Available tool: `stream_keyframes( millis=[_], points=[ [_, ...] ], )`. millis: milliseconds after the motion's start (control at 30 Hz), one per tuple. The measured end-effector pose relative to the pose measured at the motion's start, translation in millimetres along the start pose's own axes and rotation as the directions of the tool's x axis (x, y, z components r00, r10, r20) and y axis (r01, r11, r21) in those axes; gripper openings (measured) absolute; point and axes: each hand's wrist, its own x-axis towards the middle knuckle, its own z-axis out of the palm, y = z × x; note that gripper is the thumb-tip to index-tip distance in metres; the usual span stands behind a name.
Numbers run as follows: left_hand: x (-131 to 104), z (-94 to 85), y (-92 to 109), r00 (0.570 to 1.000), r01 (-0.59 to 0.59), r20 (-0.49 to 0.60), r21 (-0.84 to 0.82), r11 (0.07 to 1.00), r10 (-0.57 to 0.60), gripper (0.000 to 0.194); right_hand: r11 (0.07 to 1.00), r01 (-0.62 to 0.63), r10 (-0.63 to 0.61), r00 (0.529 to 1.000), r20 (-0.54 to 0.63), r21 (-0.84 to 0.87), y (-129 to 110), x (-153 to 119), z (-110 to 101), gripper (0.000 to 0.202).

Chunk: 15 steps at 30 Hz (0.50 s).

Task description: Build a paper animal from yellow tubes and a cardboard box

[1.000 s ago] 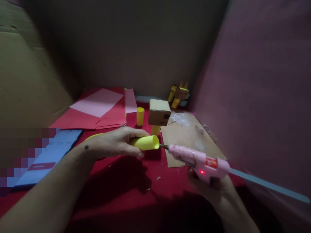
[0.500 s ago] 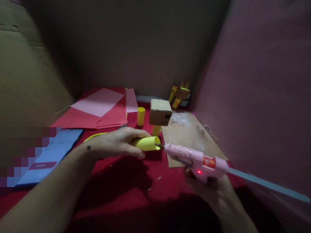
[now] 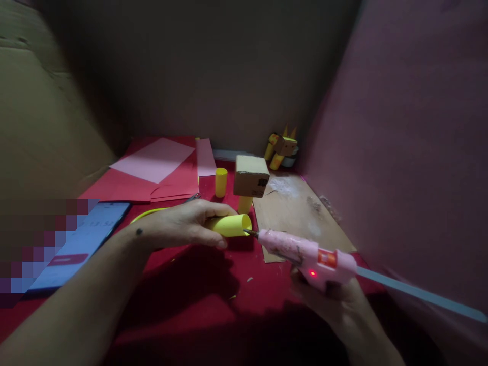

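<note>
My left hand point(image 3: 194, 223) is closed round a yellow paper tube point(image 3: 229, 226), held on its side with the open end toward the right. In my right hand point(image 3: 335, 300) is a pink hot glue gun point(image 3: 292, 246) with its red light on and a long glue stick point(image 3: 419, 295) out of its back. The gun's nozzle point(image 3: 250, 232) is at the lower rim of the tube's open end. Just behind the tube, a small cardboard box point(image 3: 250, 177) rests on an upright yellow tube point(image 3: 244, 205).
Another yellow tube point(image 3: 221, 183) stands behind. Red and pink paper sheets point(image 3: 152, 160) lie at the back left, a phone point(image 3: 82, 244) at left. A cardboard sheet point(image 3: 301, 208) lies to the right. A cardboard animal figure point(image 3: 282, 147) stands in the far corner. Walls enclose the red surface.
The glue gun has tipped slightly, its nozzle shifting a little down along the tube's rim. My left hand and the tube stay in place.
</note>
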Motion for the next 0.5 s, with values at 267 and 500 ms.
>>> stream_keyframes(
  millis=[267, 500],
  points=[
    [0.3, -0.3, -0.1, 1.0, 0.004, -0.002, 0.0, 1.0, -0.004, 0.044, 0.999, -0.014, 0.015, 1.0, -0.015, 0.043, 0.3, -3.1, -0.3, 0.047],
    [0.3, 0.3, -1.3, 1.0, 0.008, 0.003, -0.014, 1.0, -0.008, 0.045, 0.998, -0.058, 0.061, 0.993, -0.103, 0.034, 6.6, -3.3, 1.5, 0.039]
  ],
)
